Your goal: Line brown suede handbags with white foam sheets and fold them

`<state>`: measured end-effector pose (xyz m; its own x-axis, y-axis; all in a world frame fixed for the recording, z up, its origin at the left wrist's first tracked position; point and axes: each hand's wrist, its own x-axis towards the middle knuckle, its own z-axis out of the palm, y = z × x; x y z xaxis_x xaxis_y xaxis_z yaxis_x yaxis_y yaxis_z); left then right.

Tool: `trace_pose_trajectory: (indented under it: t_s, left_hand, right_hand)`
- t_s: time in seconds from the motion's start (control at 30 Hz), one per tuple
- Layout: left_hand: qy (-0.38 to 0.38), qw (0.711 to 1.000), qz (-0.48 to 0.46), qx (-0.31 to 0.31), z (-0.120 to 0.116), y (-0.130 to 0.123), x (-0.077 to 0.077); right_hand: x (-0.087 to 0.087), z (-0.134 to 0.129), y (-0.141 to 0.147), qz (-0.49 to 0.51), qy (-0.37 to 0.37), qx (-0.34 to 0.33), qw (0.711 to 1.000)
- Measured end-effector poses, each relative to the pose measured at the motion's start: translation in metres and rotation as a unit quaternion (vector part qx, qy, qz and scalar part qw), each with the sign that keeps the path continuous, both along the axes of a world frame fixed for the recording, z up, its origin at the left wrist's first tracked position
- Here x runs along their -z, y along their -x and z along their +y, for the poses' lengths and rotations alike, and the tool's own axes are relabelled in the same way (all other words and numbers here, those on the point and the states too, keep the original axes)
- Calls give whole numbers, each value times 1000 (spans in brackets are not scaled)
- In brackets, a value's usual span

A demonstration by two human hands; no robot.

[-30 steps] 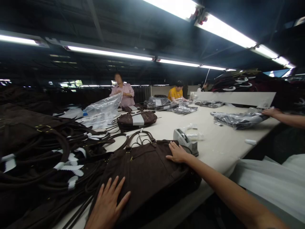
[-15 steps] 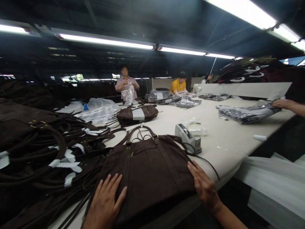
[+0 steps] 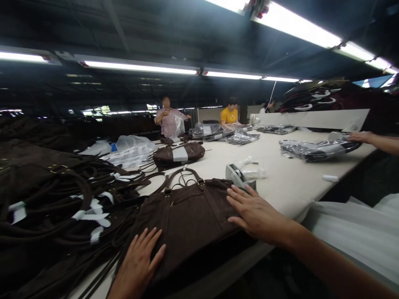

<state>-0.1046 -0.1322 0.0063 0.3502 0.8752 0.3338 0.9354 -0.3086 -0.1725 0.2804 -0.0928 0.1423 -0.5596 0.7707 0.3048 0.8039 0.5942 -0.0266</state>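
Note:
A dark brown handbag [image 3: 190, 224] lies flat before me, its two looped handles pointing away and a zipped pocket on its upper face. My left hand [image 3: 140, 259] rests open on the bag's near left side, fingers spread. Across the bag's right side lies my right hand [image 3: 254, 211], also open, with its fingers flat on the upper right part. Just beyond the right fingertips stands a grey tape dispenser [image 3: 238, 177], partly hidden by that hand. The bag's lower edge is in deep shadow.
At left are piled brown bags [image 3: 46, 199] with white-wrapped handles. A banded brown bag [image 3: 179, 154] and clear plastic bags [image 3: 134, 149] lie farther back. Another person's hand [image 3: 363, 137] touches a plastic-wrapped bag [image 3: 318, 148]. White sheets [image 3: 358, 232] hang off the right edge. Co-workers stand behind.
My right hand has moved from the bag's right edge up and inward onto its top face. My left hand stays put. A co-worker at the back has spread a plastic bag sideways.

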Motion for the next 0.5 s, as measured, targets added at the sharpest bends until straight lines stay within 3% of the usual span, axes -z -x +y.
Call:
trace_pose_trajectory:
  t_s: [0.07, 0.1, 0.17, 0.27, 0.33, 0.4, 0.5]
  left_hand:
    - [-8, 1000, -11, 6, 0, 0, 2]
    - [-18, 1000, -20, 1, -1, -1, 3]
    - [-40, 998, -39, -16, -3, -2, 5]
    - [-61, 997, -51, -17, -7, -7, 3]
    - [-74, 996, -45, 2, -11, -8, 1]
    - [-85, 995, -26, 33, -15, -7, 5]
    - [-95, 991, 11, 90, -20, -2, 23]
  right_hand:
    - [-3, 7, 16, 12, -2, -34, 999]
    - [5, 9, 21, 21, -5, -37, 999]
    - [39, 12, 25, 39, -6, -10, 999]
    - [106, 4, 16, 50, -10, 47, 998]
    - [137, -6, 5, 56, -43, 57, 996]
    - [148, -16, -7, 54, -65, 34, 996]
    - [141, -27, -21, 33, -59, -48, 997]
